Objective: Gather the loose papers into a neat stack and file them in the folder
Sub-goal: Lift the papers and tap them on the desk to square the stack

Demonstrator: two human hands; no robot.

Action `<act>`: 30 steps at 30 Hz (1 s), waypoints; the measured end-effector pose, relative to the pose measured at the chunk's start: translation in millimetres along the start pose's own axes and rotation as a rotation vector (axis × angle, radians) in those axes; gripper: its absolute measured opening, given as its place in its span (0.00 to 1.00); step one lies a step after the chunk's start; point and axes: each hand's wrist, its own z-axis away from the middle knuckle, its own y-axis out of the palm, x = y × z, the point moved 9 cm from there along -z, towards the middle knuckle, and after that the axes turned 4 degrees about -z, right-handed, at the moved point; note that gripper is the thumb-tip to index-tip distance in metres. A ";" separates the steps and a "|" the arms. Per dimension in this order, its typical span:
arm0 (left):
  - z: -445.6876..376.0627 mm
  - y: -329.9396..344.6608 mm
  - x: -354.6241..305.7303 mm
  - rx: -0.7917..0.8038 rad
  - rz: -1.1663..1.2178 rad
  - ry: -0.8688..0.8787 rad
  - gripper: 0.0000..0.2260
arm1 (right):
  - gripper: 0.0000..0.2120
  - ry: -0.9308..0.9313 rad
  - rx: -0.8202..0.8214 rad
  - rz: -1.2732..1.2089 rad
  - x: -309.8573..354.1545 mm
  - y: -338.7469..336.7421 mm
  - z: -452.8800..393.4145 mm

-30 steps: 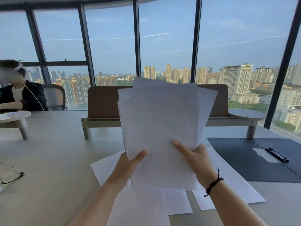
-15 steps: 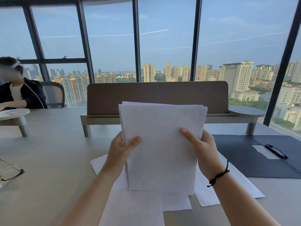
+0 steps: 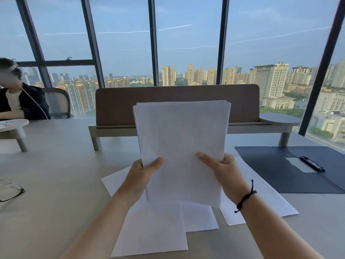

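I hold a stack of white papers upright above the table, its edges nearly even. My left hand grips its lower left side, thumb on the front. My right hand grips its lower right side, thumb on the front, with a black cord around the wrist. Several loose white sheets lie flat on the table under the stack. A dark folder lies open on the table at the right, with a black clip on a pale label inside it.
The grey table runs out to the left, where a pair of glasses lies near the edge. A brown divider on a raised shelf stands behind the papers. A person in a dark jacket sits at the far left.
The sheets in my hands, fanned and uneven a second ago, have come together into a squared stack. Both hands slid from its bottom up its sides.
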 end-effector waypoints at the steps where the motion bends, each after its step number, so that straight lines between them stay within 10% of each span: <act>1: 1.6 1.5 7.8 0.019 -0.013 -0.026 0.06 | 0.06 0.022 0.007 0.029 -9.6 -0.8 1.0; 7: -9.4 -38.9 28.6 -0.196 -0.043 -0.053 0.05 | 0.21 0.159 -0.042 0.293 -52.3 -35.8 -2.0; 14: -7.9 -84.5 57.5 -0.217 0.303 -0.264 0.17 | 0.42 0.532 -0.154 1.415 -88.9 -153.3 -8.5; 23: -15.8 -67.4 108.5 -0.165 0.408 -0.451 0.10 | 0.47 0.445 0.042 1.282 -104.9 -58.5 -8.7; 30: -12.1 -55.7 107.2 -0.197 0.595 -0.374 0.07 | 0.53 0.540 -0.191 1.293 -85.7 -112.4 -13.9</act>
